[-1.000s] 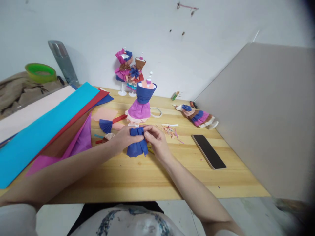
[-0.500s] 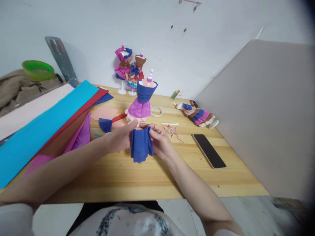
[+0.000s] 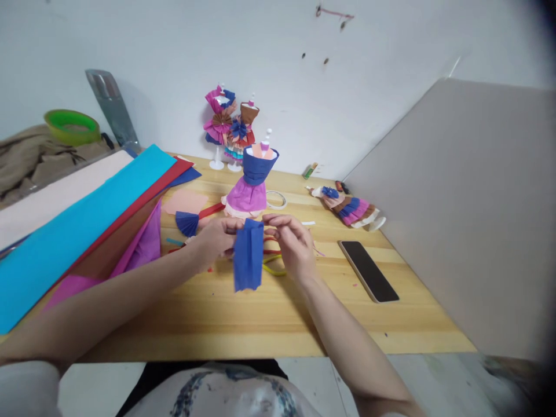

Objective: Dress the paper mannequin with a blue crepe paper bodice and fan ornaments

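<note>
Head view. Blue paper (image 3: 248, 255), one piece — upright between the hands, above the surface (image 3: 208, 324); narrower than half a second ago, folds apparently being rearranged. Left hand (image 3: 215, 238) — pinching its upper left edge. Right hand (image 3: 295, 246) — fingertips by the top right corner; cannot tell whether gripping.

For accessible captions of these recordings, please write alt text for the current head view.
A person's left hand holds a creased blue paper strip, the right hand at its top corner, above a pale wooden table; behind stands a small white mannequin in a blue-and-purple paper dress.
</note>
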A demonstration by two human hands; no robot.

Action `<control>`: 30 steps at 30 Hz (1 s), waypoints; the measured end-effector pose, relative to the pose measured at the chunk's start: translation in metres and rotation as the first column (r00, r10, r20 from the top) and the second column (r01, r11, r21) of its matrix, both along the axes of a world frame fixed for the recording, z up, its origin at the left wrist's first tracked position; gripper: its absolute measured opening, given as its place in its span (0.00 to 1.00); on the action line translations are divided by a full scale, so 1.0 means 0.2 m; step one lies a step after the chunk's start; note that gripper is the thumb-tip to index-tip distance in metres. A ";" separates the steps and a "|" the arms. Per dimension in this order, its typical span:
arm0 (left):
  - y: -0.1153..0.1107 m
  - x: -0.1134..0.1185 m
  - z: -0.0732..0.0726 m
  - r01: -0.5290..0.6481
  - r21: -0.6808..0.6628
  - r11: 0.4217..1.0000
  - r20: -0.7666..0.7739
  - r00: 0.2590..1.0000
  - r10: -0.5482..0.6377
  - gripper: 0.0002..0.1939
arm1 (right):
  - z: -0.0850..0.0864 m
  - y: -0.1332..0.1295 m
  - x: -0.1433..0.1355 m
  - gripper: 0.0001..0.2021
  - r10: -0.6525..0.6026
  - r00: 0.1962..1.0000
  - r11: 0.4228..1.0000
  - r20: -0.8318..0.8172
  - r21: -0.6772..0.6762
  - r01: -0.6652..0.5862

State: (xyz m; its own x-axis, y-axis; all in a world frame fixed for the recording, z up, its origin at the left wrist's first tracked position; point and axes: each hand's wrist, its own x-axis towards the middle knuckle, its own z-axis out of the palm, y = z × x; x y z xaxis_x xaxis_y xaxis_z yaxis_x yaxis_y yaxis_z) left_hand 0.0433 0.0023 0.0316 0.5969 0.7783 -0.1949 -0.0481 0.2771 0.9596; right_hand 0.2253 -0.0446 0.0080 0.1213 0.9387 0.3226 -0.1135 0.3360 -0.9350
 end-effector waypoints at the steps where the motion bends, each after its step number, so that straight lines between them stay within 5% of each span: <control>1: 0.01 -0.01 0.01 -0.055 0.045 0.997 -0.037 0.998 0.056 0.10 | 0.00 -0.01 0.01 0.20 0.032 0.999 0.999 0.034 0.035 -0.033; 5: 0.00 -0.02 0.04 -0.141 0.137 0.980 -0.098 0.983 0.155 0.12 | 0.02 -0.03 0.01 0.34 0.115 0.970 0.989 0.213 0.068 -0.132; 12: 0.02 -0.02 0.00 -0.158 0.083 0.984 -0.034 0.986 0.162 0.17 | -0.01 0.01 -0.03 0.24 -0.105 0.989 0.982 0.103 -0.144 0.120; 24: 0.03 -0.03 -0.01 0.139 -0.202 0.970 0.103 0.987 -0.120 0.27 | -0.01 0.03 0.00 0.20 -0.013 1.000 0.968 -0.006 -0.250 0.011; 27: 0.02 -0.03 -0.04 0.204 -0.269 0.941 0.127 0.976 -0.176 0.27 | 0.00 0.03 0.02 0.20 0.034 0.996 0.970 0.078 -0.241 -0.014; 30: 0.03 -0.04 -0.05 0.179 -0.311 0.933 0.090 0.983 -0.159 0.24 | 0.03 0.04 0.10 0.15 0.075 0.941 0.970 0.329 -0.244 0.008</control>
